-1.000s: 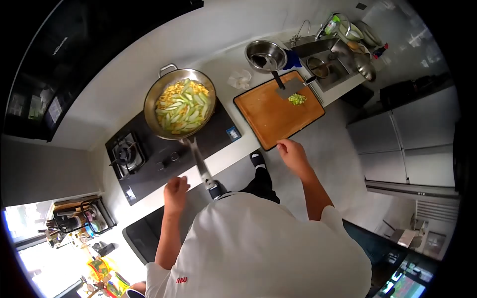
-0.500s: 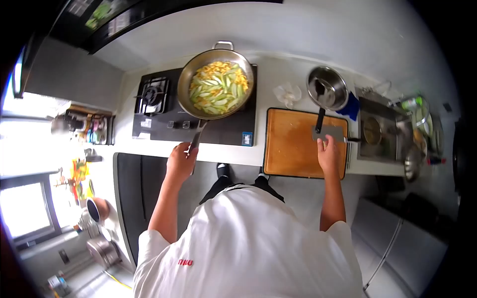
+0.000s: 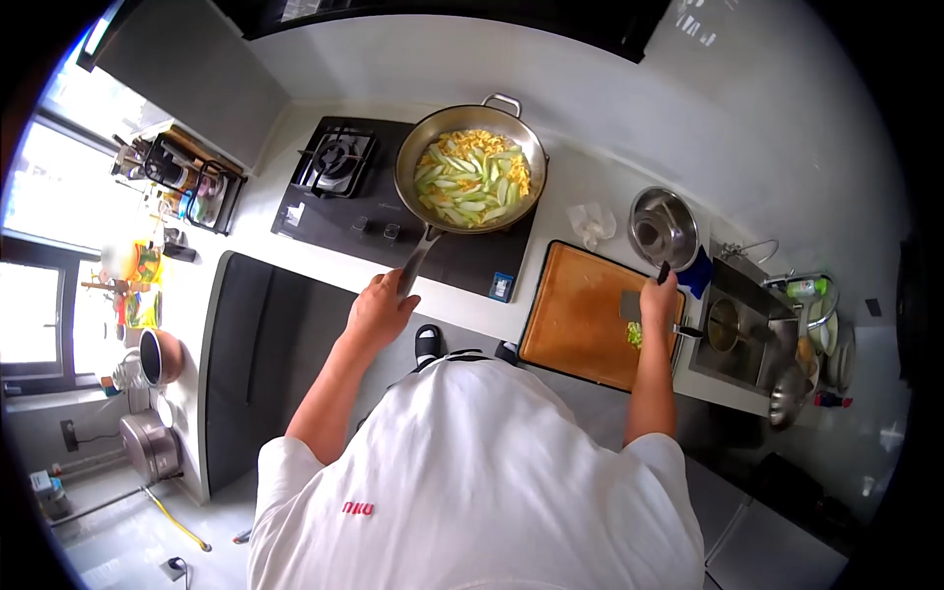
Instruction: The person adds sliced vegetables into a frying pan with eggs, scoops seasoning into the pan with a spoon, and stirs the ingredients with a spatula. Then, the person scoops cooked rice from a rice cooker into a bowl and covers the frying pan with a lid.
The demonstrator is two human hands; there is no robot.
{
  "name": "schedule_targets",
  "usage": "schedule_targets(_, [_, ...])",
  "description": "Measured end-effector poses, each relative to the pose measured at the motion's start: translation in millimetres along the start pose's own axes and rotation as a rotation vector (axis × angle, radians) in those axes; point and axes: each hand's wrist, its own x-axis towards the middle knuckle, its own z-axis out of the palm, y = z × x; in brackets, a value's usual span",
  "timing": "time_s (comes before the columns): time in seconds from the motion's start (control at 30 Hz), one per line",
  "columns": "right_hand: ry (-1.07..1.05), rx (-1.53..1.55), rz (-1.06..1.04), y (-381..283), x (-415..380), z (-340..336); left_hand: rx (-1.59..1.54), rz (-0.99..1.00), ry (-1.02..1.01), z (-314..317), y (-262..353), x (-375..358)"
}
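Observation:
My left hand [image 3: 382, 313] is closed around the long metal handle [image 3: 418, 264] of a steel frying pan [image 3: 404, 162]. The pan stands on the right side of the cooktop and holds sliced pale-green vegetable with yellow egg-like pieces [image 3: 472, 182]. My right hand [image 3: 658, 298] grips the black handle [image 3: 664, 270] of a utensil leaning in a steel bowl [image 3: 641, 211]; its head is hard to make out. Below that hand, a cleaver [image 3: 629, 307] lies on the wooden cutting board [image 3: 570, 305], partly covered by my hand and forearm. Chopped green bits [image 3: 634, 334] sit beside the blade.
The black cooktop [image 3: 324, 226] has a bare burner [image 3: 337, 162] on its left. A crumpled clear plastic bag [image 3: 591, 224] lies behind the board. A blue cloth [image 3: 697, 273] rests by the bowl, and the sink [image 3: 752, 339] is at the right. A copper-coloured pot [image 3: 160, 356] stands far left.
My right hand has moved from over the cleaver to the black handle at the bowl and closed on it. My left hand stays on the pan handle. The view has rotated.

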Motion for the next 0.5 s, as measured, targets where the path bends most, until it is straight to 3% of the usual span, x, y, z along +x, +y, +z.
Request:
schedule_targets(0.1, [0.058,0.113,-0.143,-38,-44,-33,-0.008,0.024,-0.032,-2,-6,4])
schedule_targets(0.2, [-0.066,0.181,-0.607,-91,-87,-58,0.024,0.046,-0.046,-1,-12,9])
schedule_targets(0.3, [-0.399,0.167,-0.679,-160,-117,-67,0.062,0.072,-0.067,-2,-15,14])
schedule_targets(0.4, [-0.436,-0.098,-0.798,-201,-132,-31,0.083,0.08,-0.117,-5,-15,16])
schedule_targets(0.5, [-0.473,-0.313,-0.733,-236,-135,7,0.076,0.096,-0.124,-6,-20,15])
